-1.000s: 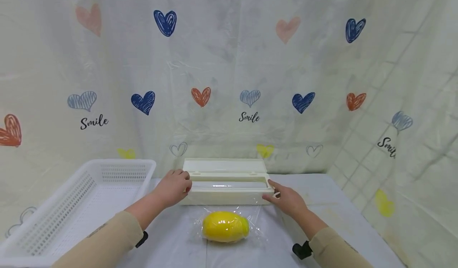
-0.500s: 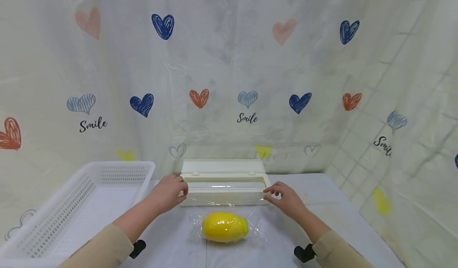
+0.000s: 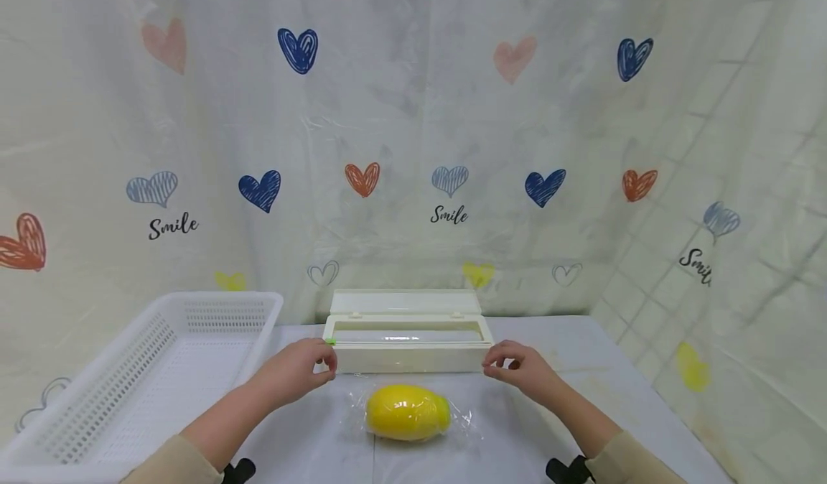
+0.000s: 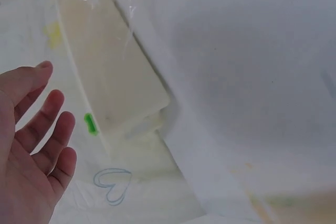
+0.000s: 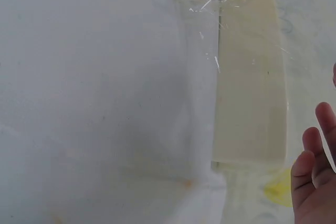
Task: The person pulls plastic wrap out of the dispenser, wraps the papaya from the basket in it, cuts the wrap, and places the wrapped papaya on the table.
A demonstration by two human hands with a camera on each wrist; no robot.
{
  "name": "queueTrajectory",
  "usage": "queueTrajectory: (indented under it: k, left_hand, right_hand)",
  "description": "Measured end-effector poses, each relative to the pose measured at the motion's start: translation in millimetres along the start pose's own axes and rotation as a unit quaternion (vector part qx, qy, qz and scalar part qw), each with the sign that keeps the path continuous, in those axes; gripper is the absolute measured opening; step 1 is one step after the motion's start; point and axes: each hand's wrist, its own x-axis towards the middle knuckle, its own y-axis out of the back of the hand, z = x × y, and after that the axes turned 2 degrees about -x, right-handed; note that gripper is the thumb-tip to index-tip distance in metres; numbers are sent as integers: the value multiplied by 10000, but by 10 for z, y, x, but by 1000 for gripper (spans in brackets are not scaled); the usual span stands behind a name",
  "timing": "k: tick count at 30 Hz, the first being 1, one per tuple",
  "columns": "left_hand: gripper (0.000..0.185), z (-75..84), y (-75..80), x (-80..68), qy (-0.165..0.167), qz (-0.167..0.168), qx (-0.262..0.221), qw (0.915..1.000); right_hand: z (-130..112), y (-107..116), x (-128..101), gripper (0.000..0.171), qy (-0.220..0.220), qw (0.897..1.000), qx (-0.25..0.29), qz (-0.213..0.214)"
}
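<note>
An off-white cling film dispenser (image 3: 407,358) lies across the table with its lid (image 3: 405,302) raised and a film roll (image 3: 410,336) inside. My left hand (image 3: 293,373) is just in front of its left end, my right hand (image 3: 526,373) just in front of its right end. Thumb and fingertips come together on both hands, seemingly pinching the edge of clear film; glints of film (image 5: 217,64) show between box and hand, though its edges are hard to see. Before the dispenser lies a yellow oval fruit (image 3: 403,412) with a green end, on or under clear film.
A white perforated basket (image 3: 274,319) stands on the left. A green slider (image 3: 330,341) sits at the dispenser's left end. Behind the white-covered table (image 3: 549,426) hangs a curtain (image 3: 413,110) printed with hearts.
Both hands have come away from the dispenser's ends toward the body, level with each other. The left hand no longer covers the green slider. Dispenser and fruit stay in place.
</note>
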Motion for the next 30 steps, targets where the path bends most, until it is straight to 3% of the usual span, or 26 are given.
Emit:
queueTrajectory:
  k: [4, 12, 17, 22, 26, 30]
  left_hand:
    - [16, -3, -21, -76, -189, -3, -7, 9998]
    - [16, 4, -21, -205, -198, -133, -225, 9995]
    - [19, 65, -27, -299, -170, -230, -158, 9995]
    - [18, 73, -65, -324, -170, -422, 9, 9990]
    - [18, 64, -82, -324, -601, -232, 469, 9968]
    - [18, 45, -115, -321, -907, -73, 907, 9917]
  right_hand:
    - [-8, 17, -92, 9, 110, 9996, 222, -141]
    - [-27, 33, -202, 12, 14, 9994, -25, -342]
    - [-26, 12, -302, 9, 407, 9980, 64, -486]
    - [-28, -17, -407, 8, 1136, 9929, -5, -340]
    - [-65, -52, -486, 10, 1810, 9819, -549, -63]
    - [-93, -87, -519, 9, 2638, 9546, -1384, 37]
